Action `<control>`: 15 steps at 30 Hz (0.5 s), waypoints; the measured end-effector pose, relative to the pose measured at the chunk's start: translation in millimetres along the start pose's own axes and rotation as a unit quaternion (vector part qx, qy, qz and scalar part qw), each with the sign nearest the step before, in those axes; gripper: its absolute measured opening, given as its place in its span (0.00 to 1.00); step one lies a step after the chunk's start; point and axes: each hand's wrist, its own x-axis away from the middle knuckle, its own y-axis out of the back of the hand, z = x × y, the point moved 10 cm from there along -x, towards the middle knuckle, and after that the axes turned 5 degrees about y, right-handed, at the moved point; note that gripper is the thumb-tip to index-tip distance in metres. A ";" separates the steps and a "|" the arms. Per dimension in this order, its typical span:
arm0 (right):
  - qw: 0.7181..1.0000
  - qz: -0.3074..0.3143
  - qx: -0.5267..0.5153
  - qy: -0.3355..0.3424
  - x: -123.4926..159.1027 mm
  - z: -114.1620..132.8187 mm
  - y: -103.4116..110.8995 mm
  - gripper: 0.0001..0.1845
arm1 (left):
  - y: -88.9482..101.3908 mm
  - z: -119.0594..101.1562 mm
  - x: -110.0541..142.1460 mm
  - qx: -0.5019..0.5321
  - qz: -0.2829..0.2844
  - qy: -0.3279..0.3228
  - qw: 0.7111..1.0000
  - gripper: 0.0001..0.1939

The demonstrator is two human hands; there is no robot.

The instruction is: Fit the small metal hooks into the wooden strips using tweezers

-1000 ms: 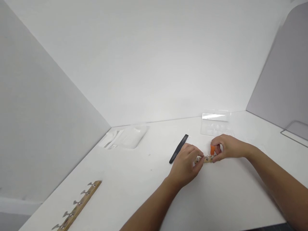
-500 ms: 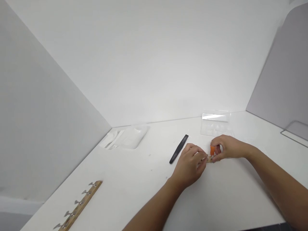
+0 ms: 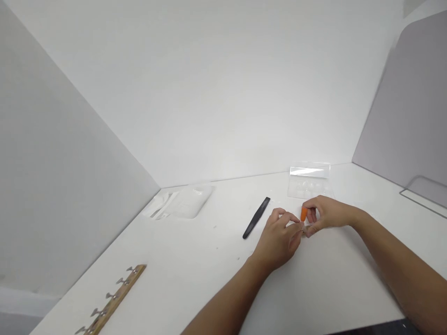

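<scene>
My right hand (image 3: 323,215) pinches a small orange tapered piece (image 3: 303,214) that points downward, its exact kind unclear. Right beside it, my left hand (image 3: 281,236) has its thumb and fingertips closed at the lower end of that piece. A tiny pale and shiny part (image 3: 304,230) shows between the two hands just above the table, mostly covered by fingers. To the left of my left hand lies a flat black file-like stick (image 3: 256,217), touched by neither hand.
An open clear plastic case (image 3: 310,186) stands behind my hands. At the back left lies a clear plastic bag (image 3: 185,201). A wooden strip with several metal pegs (image 3: 117,300) rests at the front left. A thin wire frame (image 3: 419,197) is at the right, and small crumbs dot the white table (image 3: 181,265).
My fingers have closed in around the orange piece, and the small part beneath it is more hidden now. The view has shifted slightly; the other things stay in place.
</scene>
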 end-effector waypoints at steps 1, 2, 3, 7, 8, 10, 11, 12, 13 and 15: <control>1.000 -0.008 0.002 0.007 0.5 1.1 3.5 0.21 | -1.4 0.4 -0.1 -0.001 -0.001 -0.002 1.000 0.11; 1.000 -0.022 0.008 0.016 0.8 2.3 8.1 0.21 | -2.7 0.8 -0.3 -0.002 -0.003 -0.003 1.000 0.11; 0.999 -0.040 0.017 0.025 1.0 3.2 13.4 0.21 | -4.1 1.2 -0.4 -0.003 -0.005 -0.004 1.000 0.10; 0.991 -0.118 0.060 0.032 1.0 -3.4 32.9 0.23 | -9.1 1.6 -1.2 -0.002 -0.009 -0.007 1.000 0.09; 0.989 -0.131 0.066 0.027 0.6 -6.7 36.0 0.23 | -10.1 1.6 -1.6 -0.002 -0.008 -0.005 1.000 0.09; 0.986 -0.149 0.072 0.019 -0.5 -13.2 39.6 0.24 | -11.3 2.3 -2.5 -0.002 -0.006 0.004 1.000 0.08; 0.986 -0.152 0.072 0.013 -1.2 -16.2 40.2 0.25 | -12.0 2.8 -2.9 -0.004 -0.005 0.009 1.000 0.08; 0.986 -0.153 0.072 0.008 -1.8 -18.9 40.3 0.25 | -13.0 3.4 -3.3 -0.006 -0.002 0.013 1.000 0.07; 0.986 -0.151 0.071 0.002 -2.4 -21.3 39.7 0.25 | -13.9 4.0 -3.6 -0.009 0.000 0.016 1.000 0.07; 0.987 -0.145 0.073 -0.010 -3.4 -24.9 38.0 0.26 | -15.8 4.9 -4.0 -0.014 0.000 0.017 1.000 0.07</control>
